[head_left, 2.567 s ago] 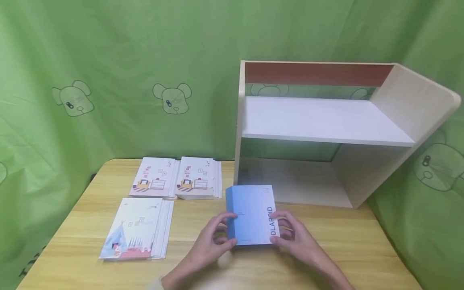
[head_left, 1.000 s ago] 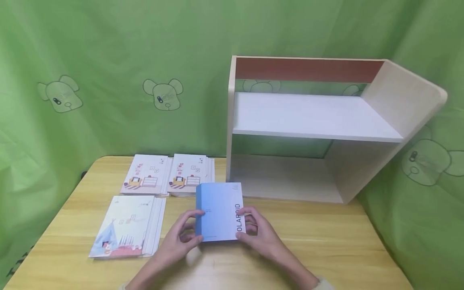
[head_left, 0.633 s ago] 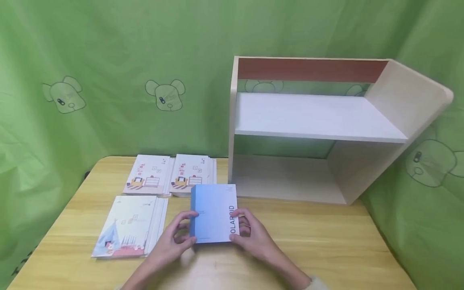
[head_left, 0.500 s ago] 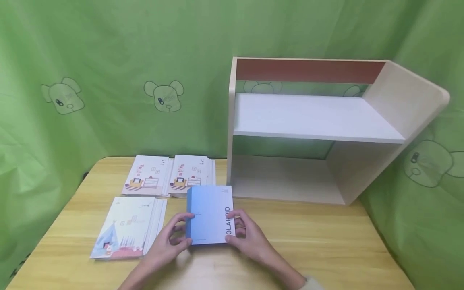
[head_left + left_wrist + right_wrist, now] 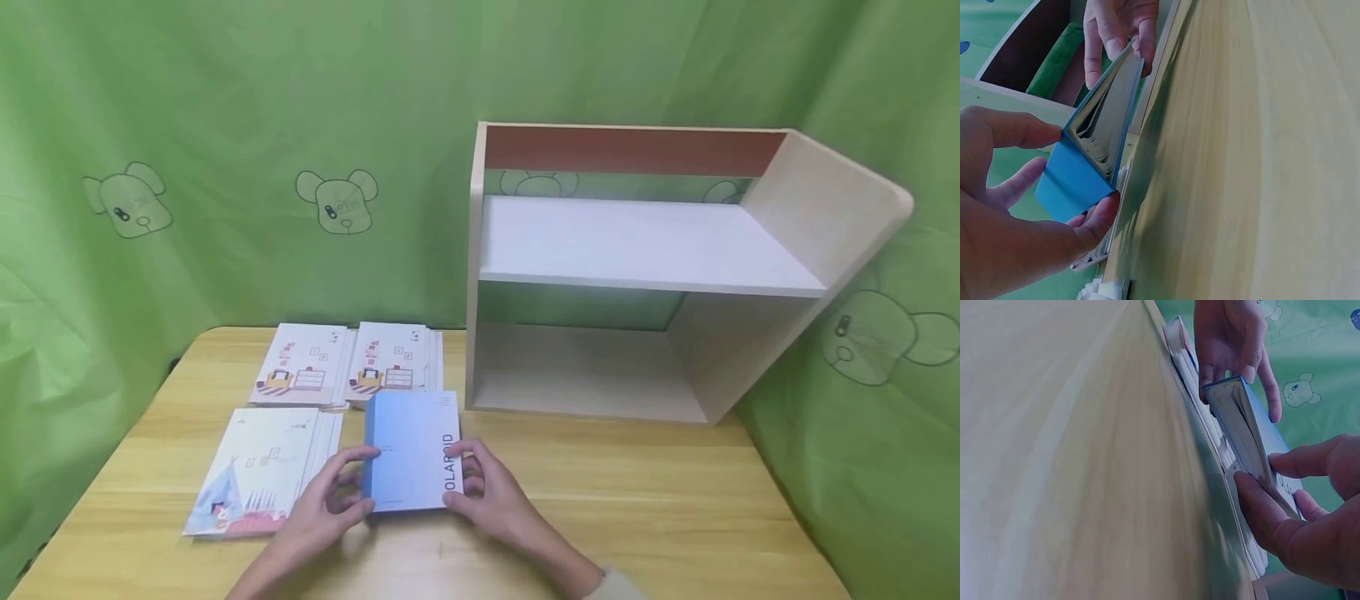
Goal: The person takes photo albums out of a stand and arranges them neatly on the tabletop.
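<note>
A blue photo album (image 5: 412, 450) with "OLAROID" lettering visible on its cover is held between both hands, just above the table. My left hand (image 5: 326, 504) grips the blue spine side, thumb near the lower corner. On the opposite edge, my right hand (image 5: 495, 500) pinches the cover and pages between thumb and fingers. From the left wrist view, the album (image 5: 1079, 178) shows its spine and the ends of its pages. In the right wrist view, the right hand (image 5: 1310, 519) holds the pages' open side.
Left of the album lie albums with a tent picture (image 5: 255, 471). Behind are two more stacks, a left stack (image 5: 303, 362) and a right stack (image 5: 393, 358). A two-level wooden shelf (image 5: 652, 242) stands at the back right of the wooden table (image 5: 637, 500). Green curtains (image 5: 225, 100) hang behind.
Both hands have carried the album leftward, from in front of the shelf to beside the tent-picture albums. Their hold on it looks the same. The view has shifted slightly.
</note>
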`<state>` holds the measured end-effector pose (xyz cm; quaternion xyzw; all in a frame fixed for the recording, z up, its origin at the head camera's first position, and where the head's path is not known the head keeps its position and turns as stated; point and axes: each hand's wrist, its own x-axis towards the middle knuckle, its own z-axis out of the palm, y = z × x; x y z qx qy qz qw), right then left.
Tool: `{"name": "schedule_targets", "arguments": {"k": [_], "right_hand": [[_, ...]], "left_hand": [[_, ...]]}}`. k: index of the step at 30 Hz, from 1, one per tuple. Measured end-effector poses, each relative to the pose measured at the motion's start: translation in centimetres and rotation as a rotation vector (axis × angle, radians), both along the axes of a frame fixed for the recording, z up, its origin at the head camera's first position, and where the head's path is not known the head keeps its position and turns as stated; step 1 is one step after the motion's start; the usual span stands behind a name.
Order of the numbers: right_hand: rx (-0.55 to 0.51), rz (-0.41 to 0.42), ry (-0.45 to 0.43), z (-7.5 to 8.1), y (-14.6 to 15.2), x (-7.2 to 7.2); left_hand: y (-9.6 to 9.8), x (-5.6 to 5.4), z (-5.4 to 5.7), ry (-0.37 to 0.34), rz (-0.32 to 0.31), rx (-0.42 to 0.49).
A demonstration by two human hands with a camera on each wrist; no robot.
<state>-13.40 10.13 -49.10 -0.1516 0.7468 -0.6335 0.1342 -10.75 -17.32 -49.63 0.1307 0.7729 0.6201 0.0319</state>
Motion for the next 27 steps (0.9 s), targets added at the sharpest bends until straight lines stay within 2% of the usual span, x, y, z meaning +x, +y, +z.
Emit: {"name": "schedule_targets", "arguments": {"k": [7,18,27], "right_hand": [[0.014,0.019,-0.03,-0.1,-0.9,0.0],[0.042,0.019,-0.034,-0.1,-1.2,-0.1],[0.05,0.012,-0.047,-0.3,-1.8,-0.1]], "left_hand": [[-0.7,0.1,0.0,-0.052,0.008,-0.018],[-1.2,-0.2,0.6,-0.069,-0.022,-0.041],[-1.5,-0.1,0.7,-0.103,0.022,-0.069]]}}
